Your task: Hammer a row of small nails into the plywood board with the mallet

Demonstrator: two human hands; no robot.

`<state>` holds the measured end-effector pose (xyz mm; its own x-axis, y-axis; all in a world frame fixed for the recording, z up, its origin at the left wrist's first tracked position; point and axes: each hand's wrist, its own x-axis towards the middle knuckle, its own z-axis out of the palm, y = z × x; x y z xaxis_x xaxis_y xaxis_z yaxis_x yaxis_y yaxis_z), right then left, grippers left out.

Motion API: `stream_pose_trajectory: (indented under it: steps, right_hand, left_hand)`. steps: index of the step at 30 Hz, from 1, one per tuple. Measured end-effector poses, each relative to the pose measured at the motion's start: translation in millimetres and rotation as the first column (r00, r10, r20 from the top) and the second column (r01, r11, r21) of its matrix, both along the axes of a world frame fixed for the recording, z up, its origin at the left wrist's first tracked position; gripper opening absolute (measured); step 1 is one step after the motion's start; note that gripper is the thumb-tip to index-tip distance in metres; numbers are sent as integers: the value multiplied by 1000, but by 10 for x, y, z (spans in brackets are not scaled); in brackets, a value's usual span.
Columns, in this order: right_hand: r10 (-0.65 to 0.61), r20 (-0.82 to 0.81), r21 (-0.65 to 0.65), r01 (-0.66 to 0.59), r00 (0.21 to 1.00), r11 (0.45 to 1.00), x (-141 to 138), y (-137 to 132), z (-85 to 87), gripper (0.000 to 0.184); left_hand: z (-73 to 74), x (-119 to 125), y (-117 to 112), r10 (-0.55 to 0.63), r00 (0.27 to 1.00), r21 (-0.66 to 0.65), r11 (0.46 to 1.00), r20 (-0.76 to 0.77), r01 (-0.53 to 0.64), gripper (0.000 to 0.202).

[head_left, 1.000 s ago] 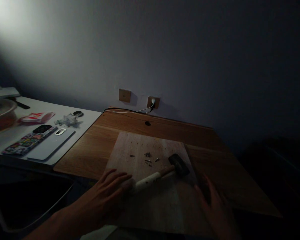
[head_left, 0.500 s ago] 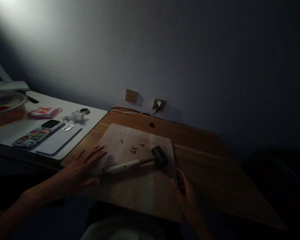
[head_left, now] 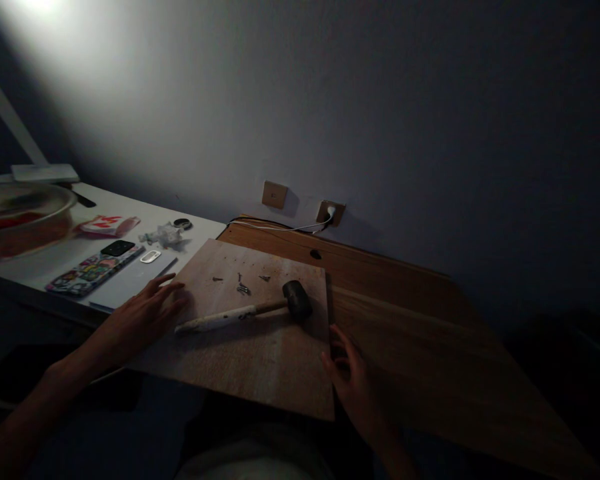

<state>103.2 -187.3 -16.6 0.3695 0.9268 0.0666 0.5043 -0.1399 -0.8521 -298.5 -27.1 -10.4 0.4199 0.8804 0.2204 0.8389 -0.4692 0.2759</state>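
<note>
A flat wooden board (head_left: 275, 363) lies on the desk with its near edge overhanging. Across it rests a rubber mallet (head_left: 225, 319), black head to the right and worn whitish handle to the left. Several small screws (head_left: 243, 289) are scattered behind the handle. My left hand (head_left: 147, 313) is at the board's left edge, fingers stretched out and apart, clear of the mallet. At the right edge, my right hand (head_left: 347, 370) touches the board with curved fingers and a thumb set apart from them. Its fingertips are dim.
On the white table at left are a patterned phone (head_left: 93, 270), a silver laptop-like slab (head_left: 135, 272), a red-and-white packet (head_left: 110, 225), crumpled plastic (head_left: 165, 235) and a clear tub (head_left: 25, 220). A white cable (head_left: 275, 228) runs to a wall socket (head_left: 330, 212).
The board has slid left across the desk, carrying the mallet and screws, with both hands at its edges. The camera view has shifted slightly left.
</note>
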Motion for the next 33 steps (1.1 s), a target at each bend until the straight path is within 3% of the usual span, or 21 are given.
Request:
stream_pose_trajectory:
  steps: [6,10,14,18,22,26,30,33]
  right_hand:
    - [41,-11,-27,-42,999,999,63,-65,24,54]
    - [-44,29,-89,46,999,995,258,-123,68,56]
    - [-154,99,-131,166,983,977,594,-226,87,63]
    - [-249,272,-103,286,929,953,1004,-401,79,63]
    - [-309,406,-23,347,860,938,1433,-712,12,62]
    - [-333,476,-41,399,814,916,1718,-1082,-85,66]
    - [-339,478,-39,405,810,913,1694,-1255,-99,59]
    - [-386,545,57,427,744,902,1473,-1193,-36,59]
  left_hand:
    - [93,160,-58,-59,998,-19,998,15,59,67]
    - [137,290,-115,-124,992,-50,991,0,124,64]
    - [149,574,-246,-213,977,-32,976,-4,213,58]
    - [195,991,-460,-333,942,-82,938,47,336,55]
    - [244,1374,-664,-465,879,-122,871,104,475,56]
    - [241,1599,-710,-542,840,-106,833,38,543,48]
    - [168,1736,-578,-535,840,39,841,-92,539,34]
    - [111,1887,-457,-557,823,111,816,-109,567,38]
